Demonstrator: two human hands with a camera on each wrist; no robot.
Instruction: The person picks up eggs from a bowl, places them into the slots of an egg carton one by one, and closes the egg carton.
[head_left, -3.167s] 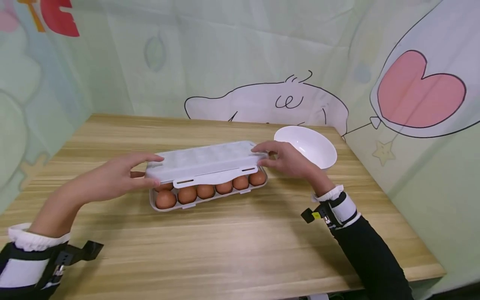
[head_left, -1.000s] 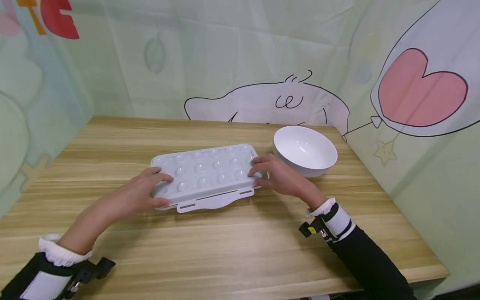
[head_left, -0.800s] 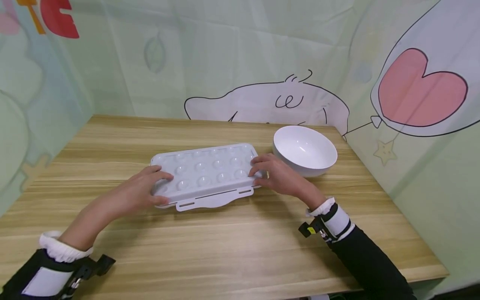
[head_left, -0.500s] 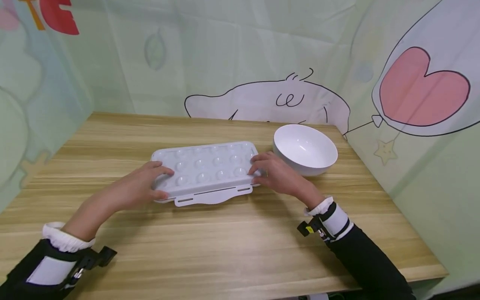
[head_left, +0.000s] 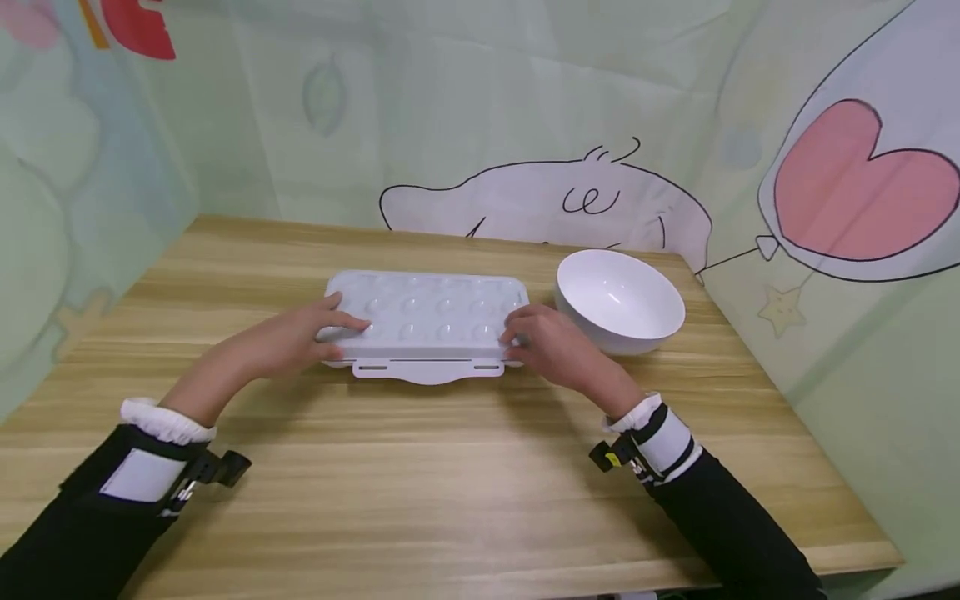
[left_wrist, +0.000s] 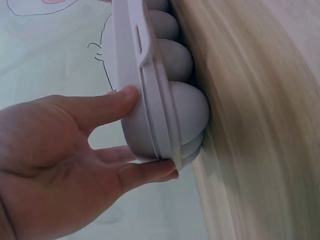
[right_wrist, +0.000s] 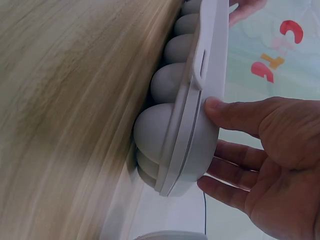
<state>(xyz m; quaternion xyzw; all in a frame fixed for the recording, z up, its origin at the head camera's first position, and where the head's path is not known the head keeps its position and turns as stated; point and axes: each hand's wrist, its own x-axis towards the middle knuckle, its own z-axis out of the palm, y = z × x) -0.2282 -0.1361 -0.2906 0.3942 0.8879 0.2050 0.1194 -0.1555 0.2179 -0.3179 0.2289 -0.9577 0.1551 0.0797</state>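
Observation:
A white plastic egg carton (head_left: pixel 427 315) lies lengthwise across the table, its lid down and the front flap sticking out toward me. My left hand (head_left: pixel 288 337) holds the carton's left end, thumb at the front edge and fingers over the end and top. At the opposite end, my right hand (head_left: pixel 558 348) grips the corner in the same way. In the left wrist view, rounded egg cups (left_wrist: pixel 187 110) bulge under the rim. The right wrist view shows the lid edge and base rim lying close together beside the thumb. The lid hides any eggs inside.
A white bowl (head_left: pixel 626 308) stands just right of the carton, behind my right hand. The wooden table (head_left: pixel 450 492) meets printed fabric walls at the back and both sides.
The lid has come down over the brown eggs, which no longer show. The carton has since turned square to me and slid slightly away, both hands staying at its ends.

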